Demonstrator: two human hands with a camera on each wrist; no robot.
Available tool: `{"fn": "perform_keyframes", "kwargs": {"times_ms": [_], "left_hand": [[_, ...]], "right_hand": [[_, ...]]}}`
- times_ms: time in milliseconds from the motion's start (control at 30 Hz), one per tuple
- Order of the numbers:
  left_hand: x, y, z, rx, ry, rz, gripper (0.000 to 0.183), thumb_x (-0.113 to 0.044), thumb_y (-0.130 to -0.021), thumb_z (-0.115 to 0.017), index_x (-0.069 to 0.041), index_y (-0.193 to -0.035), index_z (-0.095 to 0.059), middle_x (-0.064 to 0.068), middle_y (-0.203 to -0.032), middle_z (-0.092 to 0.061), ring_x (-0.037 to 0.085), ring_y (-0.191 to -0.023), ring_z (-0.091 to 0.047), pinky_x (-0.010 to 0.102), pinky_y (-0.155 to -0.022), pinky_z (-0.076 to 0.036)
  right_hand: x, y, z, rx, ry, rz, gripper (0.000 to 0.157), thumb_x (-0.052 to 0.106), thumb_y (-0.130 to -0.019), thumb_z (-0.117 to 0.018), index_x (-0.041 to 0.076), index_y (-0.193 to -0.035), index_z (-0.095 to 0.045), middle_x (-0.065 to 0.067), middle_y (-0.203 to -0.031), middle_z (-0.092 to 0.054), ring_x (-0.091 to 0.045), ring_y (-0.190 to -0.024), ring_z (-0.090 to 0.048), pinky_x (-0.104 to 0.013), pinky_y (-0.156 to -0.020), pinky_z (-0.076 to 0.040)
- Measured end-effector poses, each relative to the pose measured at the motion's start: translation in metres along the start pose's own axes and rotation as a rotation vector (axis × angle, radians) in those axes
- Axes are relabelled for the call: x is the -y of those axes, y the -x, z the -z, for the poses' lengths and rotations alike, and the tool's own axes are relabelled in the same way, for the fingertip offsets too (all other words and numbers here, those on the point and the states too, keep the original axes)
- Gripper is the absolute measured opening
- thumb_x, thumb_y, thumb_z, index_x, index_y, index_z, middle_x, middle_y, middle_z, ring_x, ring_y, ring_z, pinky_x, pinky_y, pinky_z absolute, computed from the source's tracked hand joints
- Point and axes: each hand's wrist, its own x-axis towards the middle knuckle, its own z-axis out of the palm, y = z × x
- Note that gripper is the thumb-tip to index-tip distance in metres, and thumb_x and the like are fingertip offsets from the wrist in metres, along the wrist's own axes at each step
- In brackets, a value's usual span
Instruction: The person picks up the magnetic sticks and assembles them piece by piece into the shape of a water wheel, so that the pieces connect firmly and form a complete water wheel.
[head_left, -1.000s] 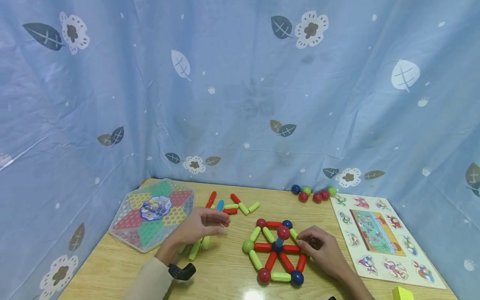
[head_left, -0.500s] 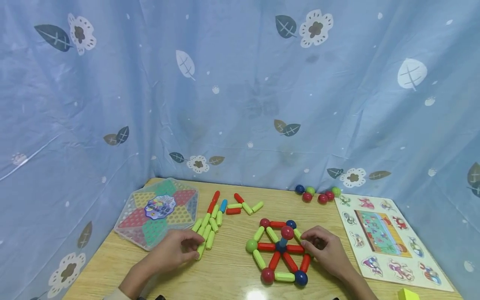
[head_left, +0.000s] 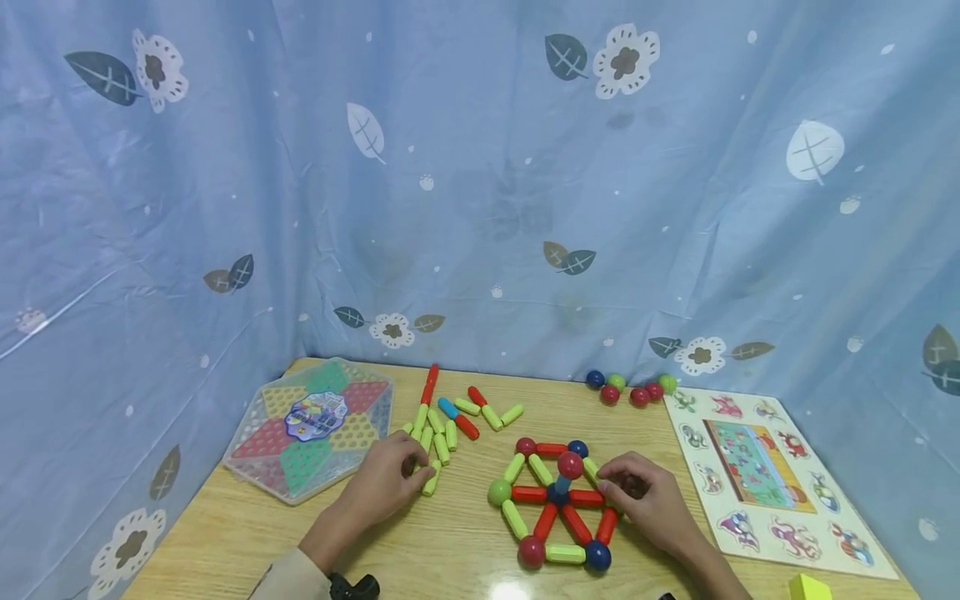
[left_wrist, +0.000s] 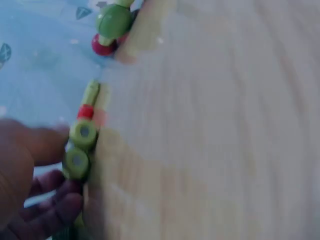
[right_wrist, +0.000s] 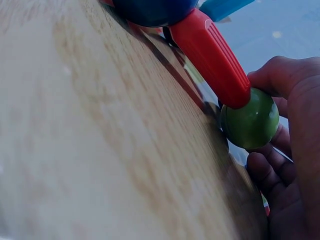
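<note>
A wheel-shaped frame of magnetic rods and balls lies on the table, with a dark blue ball (head_left: 557, 495) at its hub. From the hub a blue rod (head_left: 562, 483) stands upright, topped by a red ball (head_left: 570, 465). My right hand (head_left: 643, 500) holds the green ball (right_wrist: 252, 120) at the frame's right corner, beside a red rod (right_wrist: 212, 60). My left hand (head_left: 384, 482) is at the pile of loose green rods (head_left: 441, 448). Two green rods (left_wrist: 82, 134) show between its thumb and fingers in the blurred left wrist view. The hand partly hides the pile.
A hexagonal board-game box (head_left: 311, 425) lies at left. Loose red rods (head_left: 430, 385) and a blue rod (head_left: 447, 408) lie behind the pile. Several spare balls (head_left: 639, 397) sit at the back, a picture puzzle board (head_left: 780, 483) at right, and a yellow block (head_left: 810, 587) in front.
My left hand came down from above the rods to the pile's near side, then moved right and away. The rods shifted, and the blue rod now meets a red one. My right hand stays put.
</note>
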Motion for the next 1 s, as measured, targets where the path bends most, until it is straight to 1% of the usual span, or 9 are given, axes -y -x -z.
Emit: {"fn": "perform_keyframes", "kwargs": {"times_ms": [133,300,400,533,700,800,867,933,1000], "left_hand": [[-0.006,-0.002,0.000,0.004,-0.012,0.055,0.008,-0.009,-0.096,-0.084,-0.015,-0.095,-0.079,-0.007,-0.085,-0.061,0.002,-0.071,-0.051,0.023,-0.063,-0.047],[-0.015,0.002,0.005,0.049,-0.057,0.098,0.017,0.001,-0.093,-0.076,-0.010,-0.104,-0.082,0.000,-0.094,-0.066,0.009,-0.076,-0.052,0.027,-0.066,-0.046],[-0.020,0.004,0.005,0.063,-0.098,0.113,0.020,0.001,-0.089,-0.079,-0.010,-0.106,-0.081,0.004,-0.099,-0.067,0.013,-0.081,-0.053,0.029,-0.069,-0.047],[-0.026,0.005,0.002,0.049,-0.173,0.111,0.025,0.002,-0.084,-0.084,-0.009,-0.105,-0.078,0.007,-0.098,-0.067,0.015,-0.079,-0.053,0.030,-0.065,-0.047],[-0.033,0.008,0.001,0.017,-0.221,0.122,0.029,0.008,-0.079,-0.076,-0.004,-0.106,-0.080,0.010,-0.094,-0.068,0.014,-0.075,-0.053,0.029,-0.062,-0.047],[-0.036,0.009,0.006,0.007,-0.209,0.153,0.035,0.009,-0.075,-0.071,0.000,-0.106,-0.081,0.012,-0.094,-0.070,0.016,-0.078,-0.058,0.032,-0.063,-0.052],[-0.039,0.009,0.011,0.005,-0.174,0.180,0.038,0.010,-0.074,-0.070,0.001,-0.109,-0.081,0.013,-0.096,-0.071,0.018,-0.082,-0.060,0.034,-0.066,-0.053],[-0.042,0.008,0.016,0.005,-0.099,0.200,0.039,0.009,-0.077,-0.070,0.000,-0.114,-0.080,0.012,-0.099,-0.071,0.019,-0.084,-0.061,0.035,-0.068,-0.053],[-0.046,0.005,0.017,0.007,0.036,0.216,0.038,0.006,-0.084,-0.071,-0.003,-0.121,-0.079,0.011,-0.105,-0.074,0.018,-0.089,-0.065,0.032,-0.072,-0.055]], "right_hand": [[0.000,-0.001,0.000,0.002,-0.003,0.003,0.015,0.010,-0.097,-0.084,0.023,-0.103,-0.079,0.005,-0.095,-0.074,-0.010,-0.071,-0.062,-0.024,-0.062,-0.054],[0.000,-0.001,0.000,0.009,-0.005,0.004,0.014,0.010,-0.098,-0.083,0.022,-0.104,-0.079,0.005,-0.095,-0.074,-0.011,-0.071,-0.063,-0.025,-0.062,-0.055],[0.000,-0.001,0.001,0.007,-0.002,0.005,0.015,0.010,-0.097,-0.083,0.022,-0.105,-0.079,0.005,-0.096,-0.074,-0.010,-0.072,-0.063,-0.025,-0.063,-0.055],[-0.001,-0.002,0.001,0.005,-0.004,0.006,0.015,0.009,-0.097,-0.083,0.022,-0.105,-0.079,0.005,-0.096,-0.074,-0.010,-0.072,-0.064,-0.025,-0.063,-0.056],[-0.002,0.000,0.000,0.006,-0.005,-0.002,0.016,0.010,-0.098,-0.083,0.023,-0.104,-0.078,0.006,-0.095,-0.074,-0.010,-0.072,-0.063,-0.025,-0.063,-0.055],[-0.001,0.000,0.000,0.005,0.000,-0.003,0.015,0.010,-0.097,-0.084,0.023,-0.104,-0.079,0.006,-0.095,-0.074,-0.010,-0.071,-0.063,-0.025,-0.063,-0.055],[-0.001,0.000,0.000,0.005,0.002,-0.005,0.015,0.010,-0.097,-0.084,0.023,-0.103,-0.079,0.006,-0.095,-0.074,-0.010,-0.071,-0.063,-0.025,-0.063,-0.055],[-0.001,0.000,0.001,0.005,0.001,-0.006,0.015,0.010,-0.098,-0.083,0.023,-0.103,-0.079,0.006,-0.096,-0.074,-0.010,-0.071,-0.063,-0.025,-0.063,-0.055],[0.000,0.000,0.001,0.005,0.000,-0.005,0.015,0.010,-0.097,-0.083,0.022,-0.103,-0.079,0.006,-0.096,-0.074,-0.010,-0.071,-0.063,-0.025,-0.063,-0.055]]}}
